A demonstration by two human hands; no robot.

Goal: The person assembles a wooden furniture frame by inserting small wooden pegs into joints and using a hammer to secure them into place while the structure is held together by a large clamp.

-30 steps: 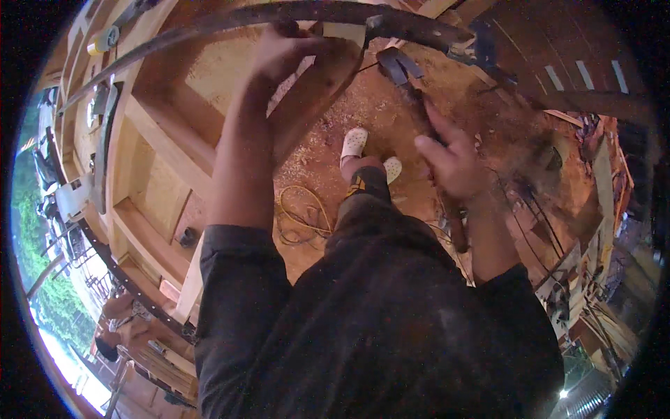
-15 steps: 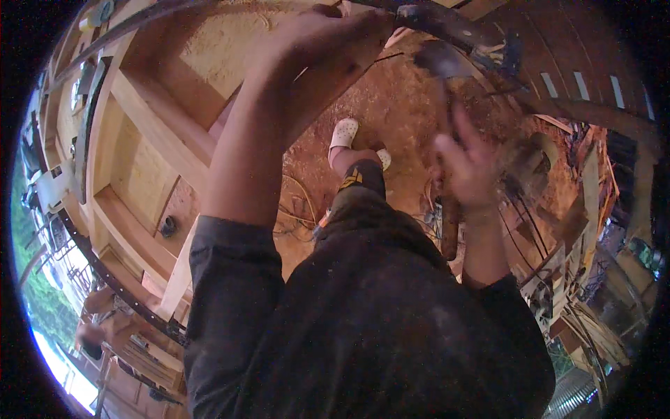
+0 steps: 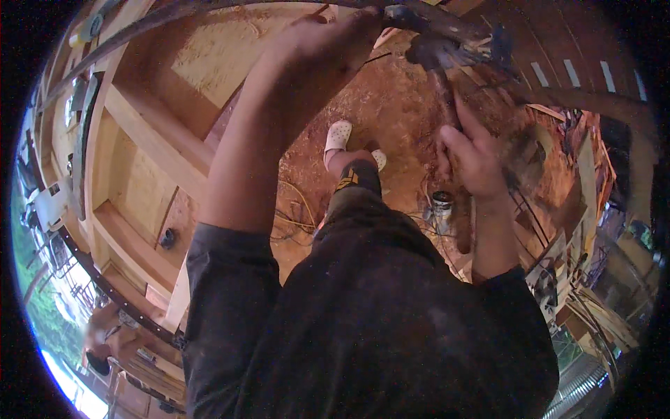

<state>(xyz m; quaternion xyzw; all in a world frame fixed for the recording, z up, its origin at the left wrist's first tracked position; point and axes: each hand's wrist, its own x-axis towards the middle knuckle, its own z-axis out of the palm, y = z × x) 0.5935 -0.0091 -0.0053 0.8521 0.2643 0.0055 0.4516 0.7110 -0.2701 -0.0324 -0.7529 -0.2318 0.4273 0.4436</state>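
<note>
My left hand [image 3: 342, 38] is raised at the top of the view, its fingers wrapped round a dark, slim tool [image 3: 403, 17]; I cannot make out its kind. My right hand [image 3: 474, 153] is closed on the long wooden handle of a hammer-like tool [image 3: 445, 94]. Its dark, blurred head [image 3: 429, 52] is just below the far end of the dark tool, and I cannot tell whether they touch. The lower end of the handle shows beside my right wrist.
A large pale wooden frame [image 3: 157, 133] with panels stands at the left. White clogs [image 3: 338, 133] are on the reddish dirt floor, with a cable [image 3: 303, 202] and a can [image 3: 441, 202] nearby. Wood scraps [image 3: 590, 328] lie right. Another person [image 3: 105, 335] is far left.
The tool's head has shifted slightly up and left. My right hand has moved a little right and is less blurred. The can beside the handle now shows more plainly.
</note>
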